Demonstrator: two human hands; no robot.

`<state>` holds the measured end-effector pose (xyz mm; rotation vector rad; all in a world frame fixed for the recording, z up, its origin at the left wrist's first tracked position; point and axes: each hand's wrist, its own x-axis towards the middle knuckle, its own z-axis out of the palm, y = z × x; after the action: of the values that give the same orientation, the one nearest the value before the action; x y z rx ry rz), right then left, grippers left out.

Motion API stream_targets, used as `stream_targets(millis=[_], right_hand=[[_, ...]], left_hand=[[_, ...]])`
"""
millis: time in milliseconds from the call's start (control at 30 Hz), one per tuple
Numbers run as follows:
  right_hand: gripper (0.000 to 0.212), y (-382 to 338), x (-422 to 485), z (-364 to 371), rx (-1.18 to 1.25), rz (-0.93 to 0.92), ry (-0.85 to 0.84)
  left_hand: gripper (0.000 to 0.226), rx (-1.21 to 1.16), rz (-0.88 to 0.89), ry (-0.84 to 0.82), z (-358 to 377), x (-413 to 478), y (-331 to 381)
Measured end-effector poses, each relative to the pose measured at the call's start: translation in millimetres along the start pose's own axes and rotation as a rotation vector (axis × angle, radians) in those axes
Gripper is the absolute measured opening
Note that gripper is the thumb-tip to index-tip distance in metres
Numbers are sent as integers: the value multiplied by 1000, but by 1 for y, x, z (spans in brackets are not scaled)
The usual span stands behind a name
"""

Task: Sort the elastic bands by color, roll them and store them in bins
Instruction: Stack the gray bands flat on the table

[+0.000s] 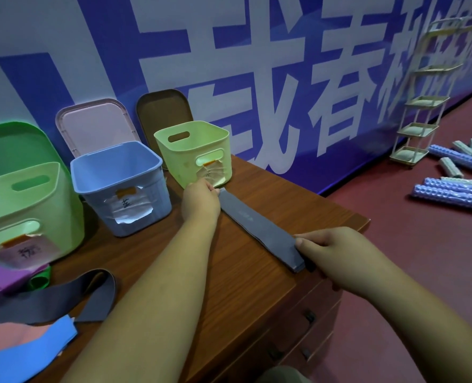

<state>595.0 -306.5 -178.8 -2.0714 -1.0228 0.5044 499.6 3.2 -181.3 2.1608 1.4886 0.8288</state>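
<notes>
A grey elastic band [259, 226] lay flat across the wooden surface [229, 275] at centre frame. The left hand [200, 200] pinched its far end beside a pale green bin [174, 153], and the right hand [331, 252] gripped its near end with curled fingers [310, 241]. Other bands [44, 302] lay heaped at lower left.

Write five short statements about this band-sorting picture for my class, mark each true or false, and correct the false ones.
1. The grey band lies flat on the table. True.
2. Only the left hand holds it. False: the right hand grips its near end too.
3. The blue bin stands between the green bin and the yellow-green bin. True.
4. The blue bin is closed. False: it stands open on top.
5. The loose bands lie by the right hand. False: they lie at the table's left edge.
</notes>
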Motion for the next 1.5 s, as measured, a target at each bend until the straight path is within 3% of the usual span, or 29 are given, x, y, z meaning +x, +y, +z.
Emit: stream_targets(millis=[67,233,333,433,633,1000,1133,1200,1300,1367,1500], right_hand=[[39,1,0,2,-48,-6,26],[26,-10,-9,6,-157,-25,93],[28,-19,-12,7,-213,0,161],[27,-39,-17,10,-207,-34,205],[27,-97,-32,41,-171,-164,75],[23,-197,-44,140,-184,-404,-104],[18,-228,-41,174,-158,-484,-124],[14,-239,-33,190,-126,-513,-136],[15,-245,-14,217,-144,-571,-126],[29,-237,-2,235,-194,-584,-147],[28,-216,10,251,-146,-587,-228]], left_hand=[[17,-15,-11,-3,-1,-2,0],[29,-106,-29,-20,-13,-14,0],[30,-113,-56,-111,-31,-23,-5],[17,-117,-77,-247,-59,-38,-11],[20,-241,-63,-433,-136,-75,-34],[19,-18,129,-264,-300,-138,-159],[15,170,189,-164,-326,-151,-199],[8,150,189,-149,-324,-150,-216],[19,80,173,-147,-306,-149,-234],[35,108,186,-149,-294,-149,-240],[58,243,273,-211,-285,-142,-244]])
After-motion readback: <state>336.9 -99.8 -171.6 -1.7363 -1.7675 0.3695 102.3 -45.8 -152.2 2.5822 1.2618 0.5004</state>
